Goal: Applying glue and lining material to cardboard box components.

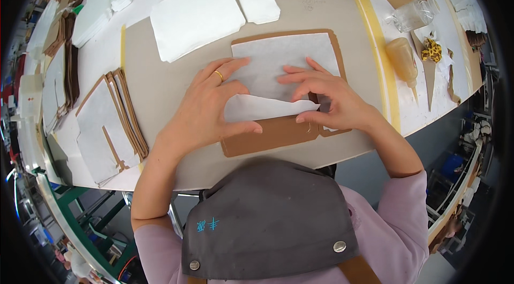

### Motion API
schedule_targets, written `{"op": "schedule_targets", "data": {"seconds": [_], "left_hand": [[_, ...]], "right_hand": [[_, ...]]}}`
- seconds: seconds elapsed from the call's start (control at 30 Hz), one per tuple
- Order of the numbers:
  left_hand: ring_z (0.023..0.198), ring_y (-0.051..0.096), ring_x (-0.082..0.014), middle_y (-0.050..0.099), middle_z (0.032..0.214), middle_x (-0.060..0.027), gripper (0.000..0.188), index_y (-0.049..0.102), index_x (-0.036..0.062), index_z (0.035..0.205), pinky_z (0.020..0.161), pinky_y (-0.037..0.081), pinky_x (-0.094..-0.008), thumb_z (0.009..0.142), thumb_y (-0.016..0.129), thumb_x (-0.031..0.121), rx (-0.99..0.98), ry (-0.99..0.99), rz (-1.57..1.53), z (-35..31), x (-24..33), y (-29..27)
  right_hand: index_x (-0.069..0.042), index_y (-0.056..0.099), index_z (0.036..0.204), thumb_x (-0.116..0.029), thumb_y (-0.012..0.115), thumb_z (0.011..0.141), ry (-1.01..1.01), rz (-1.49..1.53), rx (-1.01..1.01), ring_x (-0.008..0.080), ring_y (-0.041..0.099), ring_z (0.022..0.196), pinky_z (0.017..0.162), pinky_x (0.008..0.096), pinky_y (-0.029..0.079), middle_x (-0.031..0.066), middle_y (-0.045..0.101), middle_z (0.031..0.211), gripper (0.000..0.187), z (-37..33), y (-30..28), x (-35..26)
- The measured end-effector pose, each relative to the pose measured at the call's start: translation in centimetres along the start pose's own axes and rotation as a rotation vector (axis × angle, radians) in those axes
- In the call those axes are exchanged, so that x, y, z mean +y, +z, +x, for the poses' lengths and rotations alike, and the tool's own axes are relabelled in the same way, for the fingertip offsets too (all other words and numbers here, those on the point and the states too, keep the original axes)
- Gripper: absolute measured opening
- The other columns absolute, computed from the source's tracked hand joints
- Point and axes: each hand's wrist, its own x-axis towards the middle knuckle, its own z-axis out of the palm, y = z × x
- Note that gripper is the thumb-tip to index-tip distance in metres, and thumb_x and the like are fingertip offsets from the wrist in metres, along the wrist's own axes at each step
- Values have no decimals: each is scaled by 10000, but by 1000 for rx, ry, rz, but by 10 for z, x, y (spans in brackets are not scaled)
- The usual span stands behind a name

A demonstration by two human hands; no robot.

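A white sheet (pixel 276 54) lies over a brown piece (pixel 267 137) with rounded corners, its brown margin showing along the top, right and near side. The sheet's near edge is lifted and folded back as a narrow white flap (pixel 262 108). My left hand (pixel 206 99), wearing a ring, is open at the left end, fingertips on the sheet and thumb over the brown near strip. From the right, my right hand (pixel 334 94) reaches over the flap's right end, open, its fingers spread above the sheet and its thumb near the brown strip.
White cut sheets (pixel 209 8) lie beyond the work on the grey mat (pixel 155 70). At left stand layered brown-and-white pieces (pixel 110 123). To the right are a glue bottle (pixel 401 59) with a thin nozzle, a clear jar (pixel 413 14) and a yellow-black bundle (pixel 431 50).
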Motion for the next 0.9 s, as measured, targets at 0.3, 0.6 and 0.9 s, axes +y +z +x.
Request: {"op": "schedule_targets", "data": {"seconds": [0.3,0.6,0.9], "left_hand": [[1246,546,-234,599,1325,-33,370,679,123,1153,1104,357,-463,788,699,65,-58,115,-80,-45,2,9],[1289,509,-242,584,1346,-11,460,659,153,1202,1107,360,-473,767,609,11,-73,167,79,-66,3,17],[1365,418,-262,521,1412,-60,396,655,173,1213,1170,200,-515,818,656,195,-193,166,151,-72,11,9]], "right_hand": [[-123,700,1094,-101,676,838,-110,-194,72,209,615,1148,1063,409,435,25,674,1183,258,-27,26,-20],[-99,697,1103,-82,664,827,-150,-391,111,209,586,1200,1055,397,435,41,651,1236,278,-39,40,-25],[-63,648,1191,-196,659,863,-196,-385,-35,198,505,1296,1137,443,312,59,565,1362,354,-67,47,-43]]}}
